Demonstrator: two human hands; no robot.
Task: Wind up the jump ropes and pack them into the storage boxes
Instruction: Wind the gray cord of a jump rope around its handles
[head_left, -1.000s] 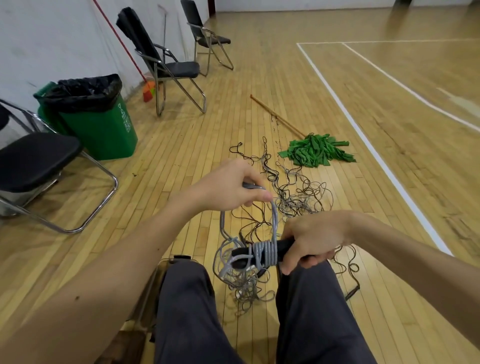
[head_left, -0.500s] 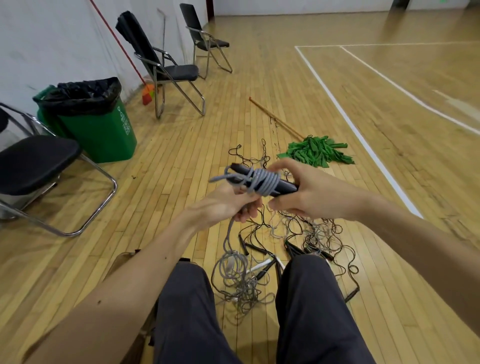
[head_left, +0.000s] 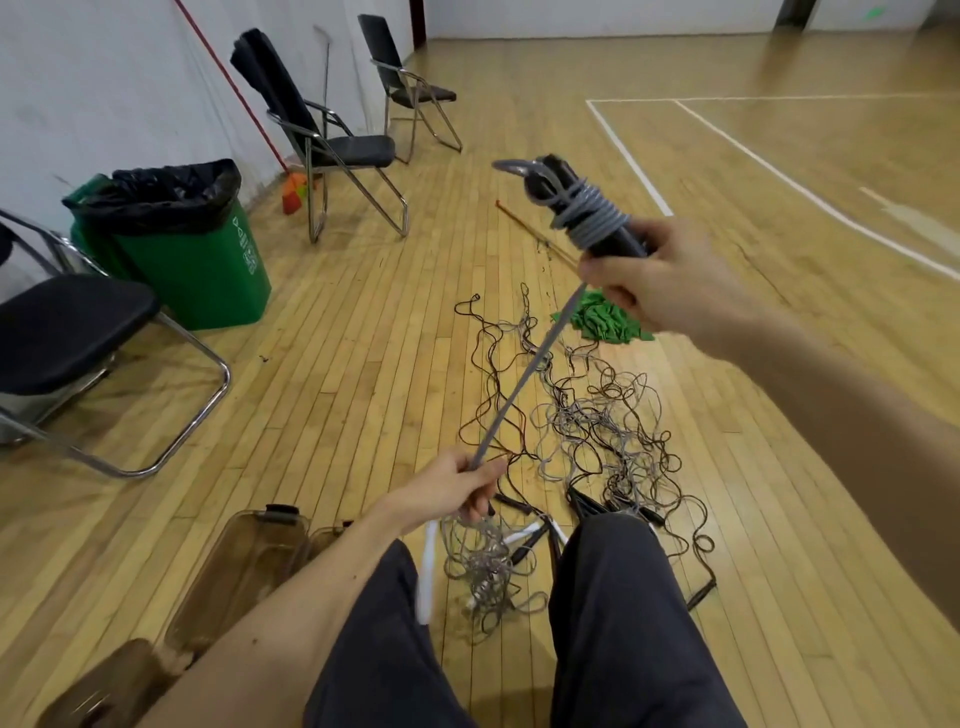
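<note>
Head view: person seated, legs out over the gym floor (head_left: 337, 374). Right hand (head_left: 670, 291) is raised, its fingers wrapped round the paired black handles (head_left: 558, 182). Several turns of the grey rope (head_left: 524, 384) are already coiled about the handles. Left hand (head_left: 452, 491) is low, near the knee, pinching the same rope. The stretch between the two hands runs taut and straight. Below the left hand the unwound part drops into a loose grey heap (head_left: 483, 566) between the legs.

Progress, as judged:
- One rope is partly wound, with a fair length of it left to take up.
- A tangle of ropes (head_left: 597, 431), dark and grey, lies spread on the floor ahead, with loose handles at its near edge. The number of ropes cannot be told.
- The storage boxes (head_left: 244, 566), brownish clear plastic, sit on the floor at the person's left. No wound bundle can be made out inside them, and the nearest one is blurred.
- Packing looks not yet begun, so most of the task is left.

Also present: green bin (head_left: 197, 270), folding chairs (head_left: 337, 145), green mop head (head_left: 602, 319) beyond the tangle
</note>
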